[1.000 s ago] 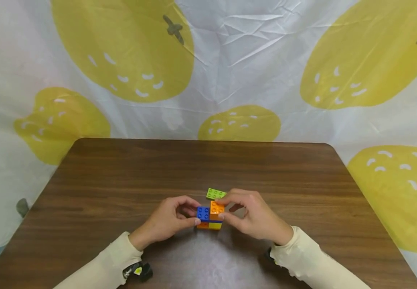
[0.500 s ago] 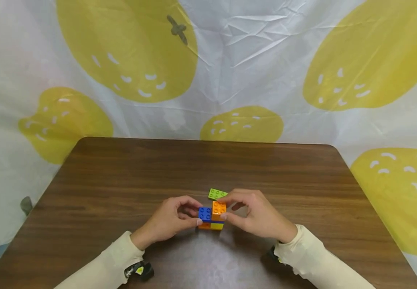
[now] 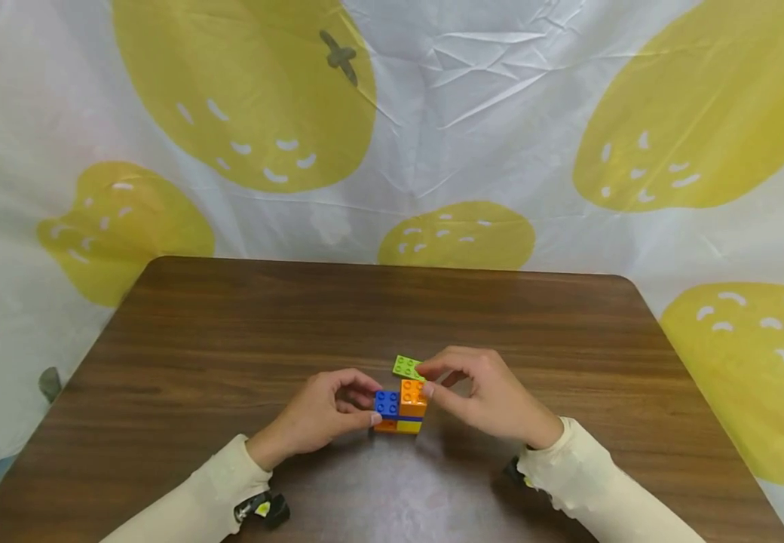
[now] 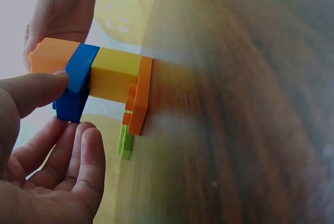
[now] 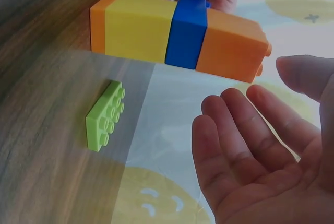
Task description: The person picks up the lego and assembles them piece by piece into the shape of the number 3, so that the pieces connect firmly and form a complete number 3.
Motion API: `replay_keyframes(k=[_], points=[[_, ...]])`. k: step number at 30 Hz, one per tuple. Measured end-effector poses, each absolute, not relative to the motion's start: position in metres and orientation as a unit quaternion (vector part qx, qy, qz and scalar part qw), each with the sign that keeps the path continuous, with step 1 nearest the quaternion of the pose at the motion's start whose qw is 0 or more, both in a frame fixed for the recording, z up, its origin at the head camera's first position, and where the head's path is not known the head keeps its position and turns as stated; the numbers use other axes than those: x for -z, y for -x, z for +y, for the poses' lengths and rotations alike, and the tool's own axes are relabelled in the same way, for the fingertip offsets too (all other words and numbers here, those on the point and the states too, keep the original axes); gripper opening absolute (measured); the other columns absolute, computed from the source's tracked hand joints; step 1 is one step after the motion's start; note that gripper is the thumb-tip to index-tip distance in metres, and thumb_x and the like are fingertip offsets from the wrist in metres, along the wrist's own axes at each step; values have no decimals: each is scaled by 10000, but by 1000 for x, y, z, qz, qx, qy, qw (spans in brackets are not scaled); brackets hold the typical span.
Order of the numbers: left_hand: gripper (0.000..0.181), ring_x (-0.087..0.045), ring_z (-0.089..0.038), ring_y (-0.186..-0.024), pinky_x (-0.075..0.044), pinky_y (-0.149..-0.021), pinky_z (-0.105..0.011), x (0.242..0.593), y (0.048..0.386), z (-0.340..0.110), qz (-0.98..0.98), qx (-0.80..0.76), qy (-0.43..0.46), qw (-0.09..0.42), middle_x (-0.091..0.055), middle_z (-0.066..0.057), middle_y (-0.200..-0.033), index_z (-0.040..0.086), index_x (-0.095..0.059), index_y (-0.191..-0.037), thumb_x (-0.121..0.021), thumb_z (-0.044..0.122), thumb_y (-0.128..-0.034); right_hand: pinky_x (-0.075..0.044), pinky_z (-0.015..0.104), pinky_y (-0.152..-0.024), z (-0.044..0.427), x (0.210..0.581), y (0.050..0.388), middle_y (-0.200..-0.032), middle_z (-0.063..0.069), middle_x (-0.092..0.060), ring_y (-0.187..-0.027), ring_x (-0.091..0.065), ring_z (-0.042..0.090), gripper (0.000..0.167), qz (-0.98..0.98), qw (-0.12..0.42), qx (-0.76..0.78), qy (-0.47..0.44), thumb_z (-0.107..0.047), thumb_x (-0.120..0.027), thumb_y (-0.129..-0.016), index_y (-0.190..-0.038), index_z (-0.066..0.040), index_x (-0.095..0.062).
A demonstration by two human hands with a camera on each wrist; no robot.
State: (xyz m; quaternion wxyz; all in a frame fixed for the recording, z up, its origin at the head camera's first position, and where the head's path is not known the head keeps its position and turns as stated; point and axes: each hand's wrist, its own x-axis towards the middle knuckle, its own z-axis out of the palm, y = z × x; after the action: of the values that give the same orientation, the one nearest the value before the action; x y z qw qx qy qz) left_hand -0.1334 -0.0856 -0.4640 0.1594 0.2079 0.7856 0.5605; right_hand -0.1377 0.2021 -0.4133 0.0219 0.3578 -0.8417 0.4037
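Left hand (image 3: 320,413) has its thumb and fingers pinched on the blue plastic brick (image 4: 78,83) in the upright stack of toy bricks (image 3: 399,411). Right hand (image 3: 483,388) is spread loosely just to the right of the stack, its fingers relaxed and its thumb apart from the fingers; the right wrist view shows a gap between that hand and the stack.

The dark brown wood-grain table (image 3: 263,324) carries the stack. Its far edge, with two rounded corners, lies well beyond the stack, and its side edges run well to the left and right of it, with table surface stretching between.

Counted out, there are two hands, one stack of four bricks, and one loose lime-green plastic brick (image 5: 107,114) lying studs up near the stack, on its far side.

From the bottom, the stack has a thin orange plastic base brick (image 4: 142,91), a yellow plastic block (image 5: 138,31) at the right end, the blue brick, and an orange plastic block (image 5: 232,44) on top, also at the right. Four blue studs show beside the upper orange block, which has four studs of its own. The blue brick's left part overhangs the base's exposed studs.
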Motion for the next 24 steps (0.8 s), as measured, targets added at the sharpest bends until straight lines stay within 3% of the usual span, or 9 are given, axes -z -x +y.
replay_keyframes(k=[8, 24], points=[[332, -702, -188, -1003, -619, -833, -258, 465, 134, -87, 790, -554, -207, 159, -746, -79, -1127, 66, -725, -1200, -842, 203, -920, -632, 296, -802, 204, 413, 144, -1135, 38, -792, -894, -744, 87, 199, -851, 25, -406, -333, -193, -761, -990, -1184, -152, -776], [335, -702, -179, -991, -614, -829, -251, 466, 134, -86, 793, -550, -209, 156, -751, -71, -1112, 72, -726, -1204, -841, 215, -923, -637, 338, -794, 203, 424, 156, -1145, 70, -789, -929, -742, 102, 227, -862, 21, -400, -310, -173, -784, -961, -1186, -151, -770]])
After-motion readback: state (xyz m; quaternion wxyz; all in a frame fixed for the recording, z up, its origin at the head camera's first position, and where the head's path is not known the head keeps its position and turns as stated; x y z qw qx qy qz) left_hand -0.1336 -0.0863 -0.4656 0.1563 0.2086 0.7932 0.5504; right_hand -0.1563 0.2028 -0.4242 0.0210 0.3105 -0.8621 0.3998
